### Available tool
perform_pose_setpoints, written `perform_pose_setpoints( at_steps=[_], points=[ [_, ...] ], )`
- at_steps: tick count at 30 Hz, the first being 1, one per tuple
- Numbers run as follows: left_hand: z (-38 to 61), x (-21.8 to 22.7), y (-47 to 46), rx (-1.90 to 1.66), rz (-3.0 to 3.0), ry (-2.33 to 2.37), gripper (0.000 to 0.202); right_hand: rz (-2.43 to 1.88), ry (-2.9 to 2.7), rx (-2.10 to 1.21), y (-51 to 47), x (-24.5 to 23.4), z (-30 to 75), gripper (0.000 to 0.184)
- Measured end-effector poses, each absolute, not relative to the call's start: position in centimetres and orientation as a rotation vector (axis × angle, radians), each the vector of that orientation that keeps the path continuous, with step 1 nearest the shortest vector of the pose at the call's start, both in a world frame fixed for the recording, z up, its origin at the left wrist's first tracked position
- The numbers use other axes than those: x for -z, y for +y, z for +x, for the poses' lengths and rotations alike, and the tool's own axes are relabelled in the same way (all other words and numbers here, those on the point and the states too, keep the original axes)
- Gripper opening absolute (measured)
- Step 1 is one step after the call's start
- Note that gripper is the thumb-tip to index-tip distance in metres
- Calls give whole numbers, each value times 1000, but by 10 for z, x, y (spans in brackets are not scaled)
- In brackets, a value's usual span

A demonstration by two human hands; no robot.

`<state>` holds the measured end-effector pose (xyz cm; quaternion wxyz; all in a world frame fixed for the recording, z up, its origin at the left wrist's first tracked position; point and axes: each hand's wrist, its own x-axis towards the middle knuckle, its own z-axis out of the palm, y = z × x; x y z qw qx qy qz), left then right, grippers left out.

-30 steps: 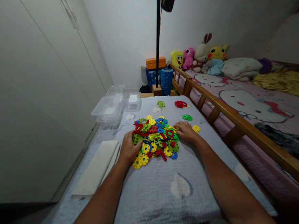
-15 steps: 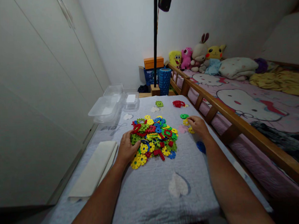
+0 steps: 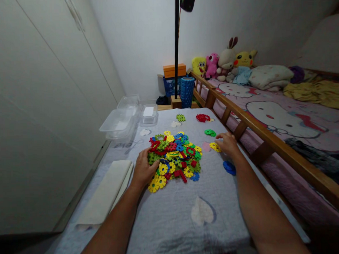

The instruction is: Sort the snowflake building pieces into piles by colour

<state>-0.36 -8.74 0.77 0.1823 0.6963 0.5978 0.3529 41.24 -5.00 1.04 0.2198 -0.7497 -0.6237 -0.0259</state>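
Observation:
A heap of notched plastic building discs and connector pieces (image 3: 176, 153) in red, yellow, green and blue lies on the table. My left hand (image 3: 144, 166) rests against the heap's left side, thumb apart from the fingers and holding nothing. To the right of the heap, my right hand (image 3: 228, 144) hovers with parted fingers beside a few yellow discs (image 3: 215, 147). Just beyond these are green discs (image 3: 210, 133). Nearer me, blue discs (image 3: 229, 168) sit by my right forearm. Farther back are a red group (image 3: 203, 117) and a light green group (image 3: 180, 117).
Clear plastic boxes (image 3: 117, 121) stand at the back left of the cloth-covered table (image 3: 178, 219). A folded off-white cloth (image 3: 106, 194) lies beside my left forearm. Along the right runs a wooden bed rail (image 3: 253, 135). A black pole (image 3: 176, 49) rises behind the table.
My right hand has let go of a yellow disc, which now lies with the other yellow ones. That hand has drawn slightly right and its fingers opened. My left hand stays put.

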Motion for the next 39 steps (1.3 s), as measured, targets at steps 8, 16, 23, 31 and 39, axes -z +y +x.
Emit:
perform_pose_setpoints(
  at_steps=[8, 16, 23, 31, 39],
  points=[
    [-4, -8, -88, -1000, 1967, 1675, 54, -2146, -1763, -18, -55, -20, 391, 24],
    [-3, -11, -89, -976, 1955, 1671, 54, -1654, -2237, -277, -60, -28, 344, 27],
    [-4, -11, -89, -992, 1949, 1653, 53, -1586, -2241, -266, -57, -18, 342, 19],
    [-3, -10, -89, -993, 1971, 1671, 53, -1627, -1948, -179, -52, -36, 375, 23],
    [-3, -10, -88, -992, 1976, 1666, 53, -1828, -1660, -445, -61, -40, 425, 23]
  ],
)
